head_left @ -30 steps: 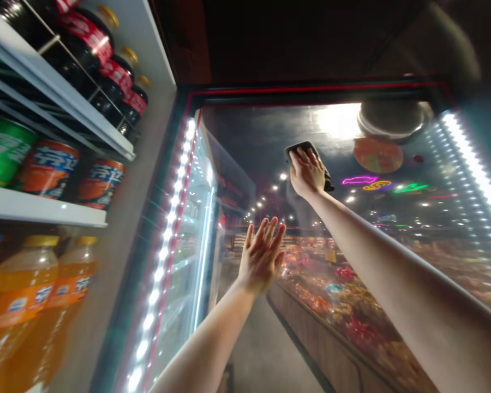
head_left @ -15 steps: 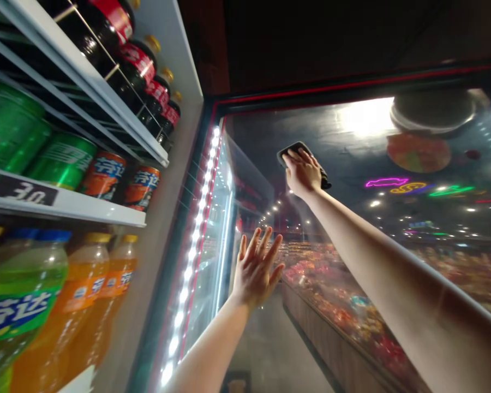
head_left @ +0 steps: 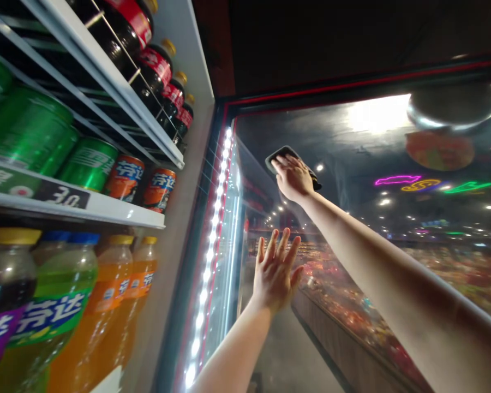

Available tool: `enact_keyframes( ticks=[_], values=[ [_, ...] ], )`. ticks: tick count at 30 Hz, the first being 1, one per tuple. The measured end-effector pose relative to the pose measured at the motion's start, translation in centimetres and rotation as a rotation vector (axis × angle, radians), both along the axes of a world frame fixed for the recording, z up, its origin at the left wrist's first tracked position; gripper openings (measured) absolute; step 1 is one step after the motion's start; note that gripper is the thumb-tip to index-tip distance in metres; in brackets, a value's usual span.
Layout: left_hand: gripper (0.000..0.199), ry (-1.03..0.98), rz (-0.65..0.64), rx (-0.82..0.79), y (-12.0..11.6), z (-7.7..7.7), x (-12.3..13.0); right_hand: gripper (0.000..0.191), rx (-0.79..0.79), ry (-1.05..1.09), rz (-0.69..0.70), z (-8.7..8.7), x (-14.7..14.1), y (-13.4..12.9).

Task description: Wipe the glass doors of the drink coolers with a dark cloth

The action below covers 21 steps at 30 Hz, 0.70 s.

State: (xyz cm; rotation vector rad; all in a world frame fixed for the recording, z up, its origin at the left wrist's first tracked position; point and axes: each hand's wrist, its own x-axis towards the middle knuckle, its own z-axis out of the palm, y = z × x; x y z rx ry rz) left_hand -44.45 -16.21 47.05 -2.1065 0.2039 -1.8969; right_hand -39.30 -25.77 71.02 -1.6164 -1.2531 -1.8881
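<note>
A dark cloth point(head_left: 285, 152) lies flat against the glass door point(head_left: 352, 218), high up near its upper left. My right hand point(head_left: 293, 177) presses on the cloth with the palm, the fingers stretched out over it. Lower and to the left, my left hand point(head_left: 275, 275) rests with spread fingers at the glass and holds nothing. The cloth's lower right end sticks out past my right hand. Streaks and reflections show on the glass around both hands.
Left of the door are shelves point(head_left: 147, 215) with green cans point(head_left: 90, 164), orange cans point(head_left: 159, 188), cola bottles point(head_left: 157, 63) and soda bottles point(head_left: 110, 284). A bright light strip point(head_left: 208, 254) runs along the door frame. Through the glass, a long goods bin point(head_left: 343, 338) shows.
My right hand and the cloth have moved left over the glass. The view has shifted, so the shelves and door frame appear farther right. My left hand stays spread.
</note>
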Motion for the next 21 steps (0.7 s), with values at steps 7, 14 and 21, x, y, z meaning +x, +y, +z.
enact_keyframes(
  ticks=[7, 14, 21],
  values=[
    [0.072, 0.0, -0.011, -0.004, 0.1, -0.3, -0.1, 0.038, 0.025, -0.069, -0.051, -0.4, 1.1, -2.2],
    [0.069, 0.012, -0.031, 0.009, 0.2, -0.1, 0.0, 0.051, -0.061, -0.023, -0.044, 1.6, -1.9, 4.2],
    [0.071, 0.014, -0.065, -0.102, 1.8, -0.2, -1.7, 0.049, -0.254, -0.098, -0.05, -0.1, -1.3, 1.3]
  ],
)
